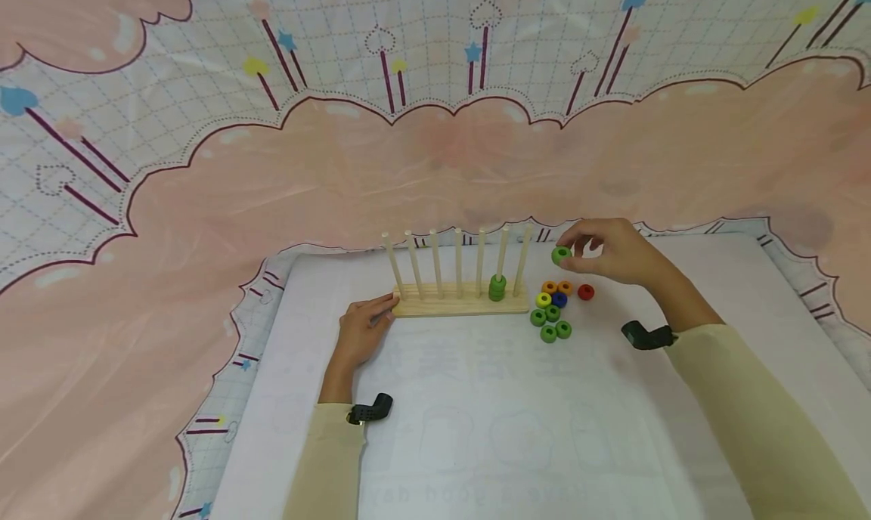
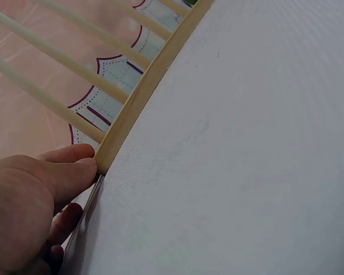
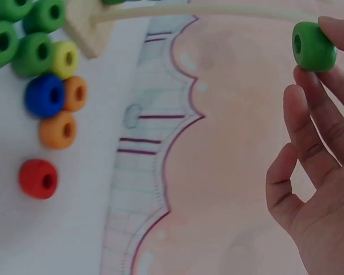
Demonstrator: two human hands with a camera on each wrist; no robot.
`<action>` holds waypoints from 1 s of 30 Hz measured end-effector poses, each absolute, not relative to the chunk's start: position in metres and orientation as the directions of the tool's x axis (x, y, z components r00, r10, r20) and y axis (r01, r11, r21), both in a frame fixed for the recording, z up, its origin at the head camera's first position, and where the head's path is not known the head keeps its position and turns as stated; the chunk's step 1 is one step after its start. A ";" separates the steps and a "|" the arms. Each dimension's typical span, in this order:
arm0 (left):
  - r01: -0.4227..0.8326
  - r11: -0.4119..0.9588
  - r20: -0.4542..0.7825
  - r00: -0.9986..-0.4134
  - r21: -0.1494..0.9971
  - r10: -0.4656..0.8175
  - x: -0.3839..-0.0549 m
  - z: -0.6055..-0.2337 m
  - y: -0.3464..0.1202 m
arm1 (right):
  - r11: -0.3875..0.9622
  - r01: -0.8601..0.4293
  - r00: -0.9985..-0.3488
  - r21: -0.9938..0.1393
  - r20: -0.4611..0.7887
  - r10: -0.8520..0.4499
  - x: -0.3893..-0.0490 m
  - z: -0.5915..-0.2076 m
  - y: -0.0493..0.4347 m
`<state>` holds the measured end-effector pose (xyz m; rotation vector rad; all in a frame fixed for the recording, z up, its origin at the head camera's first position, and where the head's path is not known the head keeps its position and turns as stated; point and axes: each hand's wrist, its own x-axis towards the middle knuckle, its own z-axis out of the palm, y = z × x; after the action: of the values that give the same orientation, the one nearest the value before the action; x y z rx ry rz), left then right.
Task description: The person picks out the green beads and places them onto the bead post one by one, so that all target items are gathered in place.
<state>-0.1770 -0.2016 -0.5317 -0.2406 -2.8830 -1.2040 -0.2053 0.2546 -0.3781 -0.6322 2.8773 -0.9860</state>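
Note:
My right hand (image 1: 615, 252) pinches a green bead (image 3: 314, 47) between thumb and fingertips, raised to the right of a wooden peg rack (image 1: 442, 306). In the right wrist view the bead's hole shows, and its other fingers are spread below it. The rack has a row of several upright pegs; green beads (image 1: 497, 288) are stacked on the second peg from the right. At the rack's left end, my left hand (image 1: 361, 334) holds the base corner (image 2: 103, 160) with thumb and index finger, other fingers curled beneath.
Right of the rack lie loose beads: several green ones (image 1: 548, 334), a yellow one (image 1: 543, 300), a blue one (image 1: 559, 299), two orange ones (image 1: 565, 287) and a red one (image 1: 586, 292) a little apart. The white tabletop (image 1: 476, 414) meets a patterned pink cloth (image 1: 476, 165) behind it.

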 end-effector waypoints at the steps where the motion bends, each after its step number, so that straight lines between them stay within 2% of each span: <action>1: 0.147 0.694 0.068 -0.988 0.704 0.139 -0.177 -0.532 -0.202 | 0.715 -0.372 -0.915 -0.592 0.105 -0.389 -0.206 -0.375 0.253; 18: 0.139 0.697 0.062 -0.989 0.704 0.134 -0.177 -0.532 -0.202 | 0.677 -0.462 -0.880 -0.573 0.203 -0.430 -0.214 -0.336 0.226; 30: 0.126 0.693 0.055 -0.991 0.710 0.124 -0.177 -0.534 -0.201 | 0.654 -0.497 -0.861 -0.570 0.236 -0.449 -0.221 -0.327 0.206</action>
<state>-0.1771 -0.2011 -0.5336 -0.2132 -2.8881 -1.2116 -0.2209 0.2064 -0.3267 -0.8384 2.9238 -1.0434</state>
